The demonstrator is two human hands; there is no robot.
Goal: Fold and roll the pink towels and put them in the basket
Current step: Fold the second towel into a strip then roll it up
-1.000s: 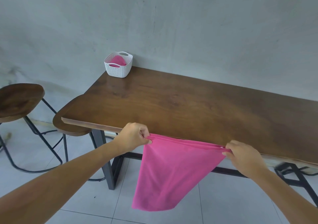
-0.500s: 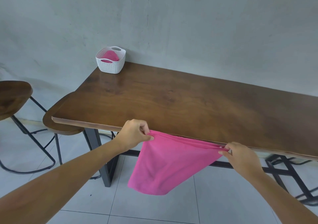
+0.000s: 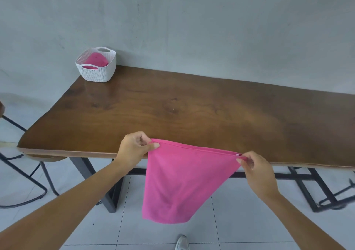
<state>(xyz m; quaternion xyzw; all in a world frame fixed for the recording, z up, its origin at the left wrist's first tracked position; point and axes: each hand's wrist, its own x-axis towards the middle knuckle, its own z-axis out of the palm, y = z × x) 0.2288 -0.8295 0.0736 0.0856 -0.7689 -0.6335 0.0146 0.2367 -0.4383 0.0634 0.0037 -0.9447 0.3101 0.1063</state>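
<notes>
A pink towel (image 3: pixel 182 180) hangs in the air in front of the table's near edge, stretched by its top edge between my hands. My left hand (image 3: pixel 134 148) pinches its left top corner. My right hand (image 3: pixel 253 165) pinches its right top corner. The towel's lower part tapers down over the floor. A white woven basket (image 3: pixel 98 71) stands at the table's far left corner by the wall, with another pink towel (image 3: pixel 97 59) inside it.
The dark wooden table (image 3: pixel 192 111) stretches right along a grey wall. A stool (image 3: pixel 23 173) with black metal legs stands at the left, partly under the table's corner. Black table legs show below the edge. A grey shoe (image 3: pixel 181 243) is on the tiled floor.
Both hands have risen a little and come over the table's near edge with the towel. The view has shifted closer to the table and to the right.
</notes>
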